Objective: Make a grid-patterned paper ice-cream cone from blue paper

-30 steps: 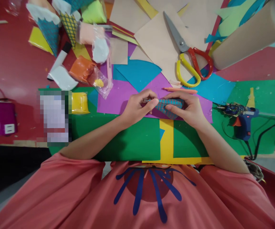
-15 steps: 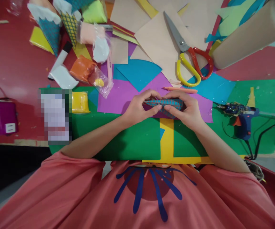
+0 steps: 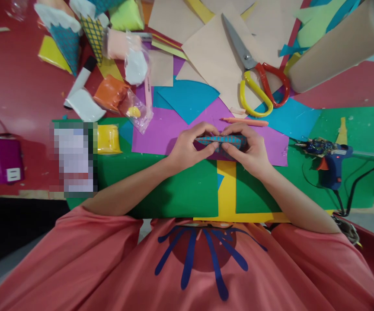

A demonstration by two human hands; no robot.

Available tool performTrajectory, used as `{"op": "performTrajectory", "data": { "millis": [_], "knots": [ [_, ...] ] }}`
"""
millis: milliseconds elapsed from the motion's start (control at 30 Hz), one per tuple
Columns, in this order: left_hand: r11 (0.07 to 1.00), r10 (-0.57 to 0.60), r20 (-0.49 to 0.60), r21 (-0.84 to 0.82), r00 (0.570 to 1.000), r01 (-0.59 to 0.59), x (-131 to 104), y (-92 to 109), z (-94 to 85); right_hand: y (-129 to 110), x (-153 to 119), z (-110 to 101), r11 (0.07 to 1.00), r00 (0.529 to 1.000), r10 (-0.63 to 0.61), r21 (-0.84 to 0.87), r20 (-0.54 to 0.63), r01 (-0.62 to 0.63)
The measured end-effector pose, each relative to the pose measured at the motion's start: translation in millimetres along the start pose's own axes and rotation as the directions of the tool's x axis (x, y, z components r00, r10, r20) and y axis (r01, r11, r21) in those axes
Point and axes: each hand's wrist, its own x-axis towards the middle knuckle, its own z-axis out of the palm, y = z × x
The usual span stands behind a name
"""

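Between both hands, above the purple sheet (image 3: 161,125), is a small rolled cone of blue paper (image 3: 222,140) with a dark grid pattern. Its narrow end points left. My left hand (image 3: 195,144) pinches the cone near that tip, thumb in front and fingers behind. My right hand (image 3: 250,147) grips the wider end, with its thumb pressed on the near side close to the left thumb. The fingers partly hide the paper. Just beyond the hands lies an orange pen (image 3: 245,122).
Large scissors (image 3: 251,73) with red and yellow handles lie on beige sheets. At right a blue glue gun (image 3: 331,162) rests on green foam, trailing a cord. Finished paper cones (image 3: 65,45), clay packets (image 3: 110,93) and a marker (image 3: 81,82) crowd the back left. A cardboard tube (image 3: 339,47) lies back right.
My right hand has shifted slightly left along the cone, and the cone looks a bit flatter between the fingers. My left hand stays nearly in place.
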Motion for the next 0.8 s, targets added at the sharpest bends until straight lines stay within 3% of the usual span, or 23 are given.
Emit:
{"op": "performTrajectory", "data": {
  "millis": [467, 800],
  "knots": [
    [0.998, -0.027, 0.009, -0.060, 1.000, 0.028, -1.5, -1.8, 2.0, -0.9, 0.0, 0.6, 0.998, 0.999, -0.043, -0.042, -0.003, 0.043],
    [0.993, -0.054, 0.061, -0.104, 0.997, 0.060, 0.4, 2.9, -3.2, 1.2, 2.9, -6.1, 0.996, 0.995, 0.083, 0.041, 0.048, -0.085]
  ]
}}
